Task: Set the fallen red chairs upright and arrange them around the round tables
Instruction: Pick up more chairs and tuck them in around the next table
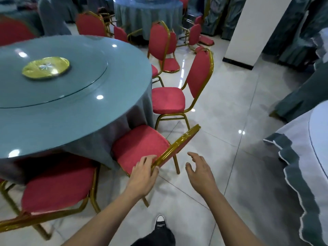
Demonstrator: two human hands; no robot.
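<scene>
A red chair with a gold frame (140, 144) stands upright, its seat tucked under the edge of the round table (71, 110) with the teal cloth. My left hand (143, 174) grips the top of this chair's gold backrest. My right hand (198, 171) hovers just right of the backrest, fingers spread, holding nothing. Another upright red chair (168, 100) stands further along the table, and one more (56, 183) at the near left. Fallen red chairs (200, 39) lie on the floor by the far round table (147, 16).
A gold plate (46, 67) rests on the table's glass turntable. A white pillar (252, 27) rises at the right. A white-and-teal clothed table (308, 157) stands at the near right. Shiny tiled floor (230, 112) runs between the tables. My shoe (160, 221) shows below.
</scene>
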